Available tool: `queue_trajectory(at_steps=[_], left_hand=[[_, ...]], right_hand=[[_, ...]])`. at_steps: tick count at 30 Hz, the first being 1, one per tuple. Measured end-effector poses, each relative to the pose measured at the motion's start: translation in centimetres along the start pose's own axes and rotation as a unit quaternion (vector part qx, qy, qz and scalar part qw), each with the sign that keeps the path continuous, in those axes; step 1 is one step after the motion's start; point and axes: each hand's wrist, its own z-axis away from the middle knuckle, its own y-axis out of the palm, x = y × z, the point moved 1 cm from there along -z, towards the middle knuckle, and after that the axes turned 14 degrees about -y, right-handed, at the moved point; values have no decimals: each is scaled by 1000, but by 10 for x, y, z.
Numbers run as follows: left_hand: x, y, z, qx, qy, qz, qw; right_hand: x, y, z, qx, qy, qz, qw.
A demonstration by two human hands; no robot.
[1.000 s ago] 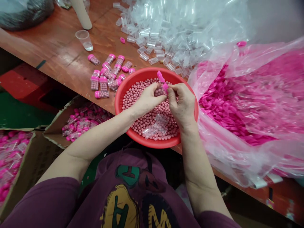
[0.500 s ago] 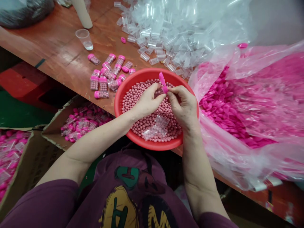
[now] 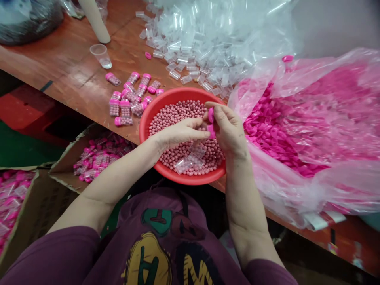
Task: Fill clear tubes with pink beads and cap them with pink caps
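A red basin full of small pink balls sits at the table's near edge. Both hands hover over it. My right hand is closed on a pink flip cap, its lid standing up between thumb and forefinger. My left hand is pinched against the right, holding a small clear vial that is mostly hidden by the fingers. A few empty clear vials lie on the balls near my wrists.
Filled pink-capped vials lie left of the basin beside a clear cup. A heap of empty clear vials fills the back. A plastic bag of pink caps lies right. Cardboard boxes of filled vials stand below left.
Both hands have lowered toward the balls and shifted slightly right. The pink cap has turned from pointing up and away to sitting lower between the fingers.
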Motion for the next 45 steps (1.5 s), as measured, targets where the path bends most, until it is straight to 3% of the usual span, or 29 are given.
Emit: queue_trajectory(at_steps=[4, 6, 9, 12, 15, 18, 21, 26, 33, 45], left_hand=[[-2, -7, -3, -54, 12, 105, 993], [-4, -10, -6, -102, 14, 168, 980], [-5, -15, -10, -138, 16, 210, 968], [-3, -16, -10, -130, 9, 201, 971], [0, -15, -8, -106, 12, 187, 977], [1, -14, -5, -83, 36, 160, 983], [1, -12, -5, -121, 76, 122, 982], [3, -14, -14, -254, 109, 25, 961], [7, -21, -11, -139, 63, 41, 987], [8, -7, -16, -239, 70, -58, 967]], right_hand=[[0, -3, 2, -5, -68, 38, 997], [-1, 0, 3, 29, -102, 92, 990], [-2, 8, 5, 110, -158, 196, 962], [-2, 16, 7, 143, -183, 294, 927], [-1, 20, 9, 138, -199, 343, 908], [-2, 19, 11, 106, -234, 332, 908], [-7, 18, 11, 82, -259, 332, 903], [-19, 17, 7, 100, -247, 359, 895], [-13, 16, 6, 159, -229, 340, 898], [-8, 25, 6, 158, -186, 439, 865]])
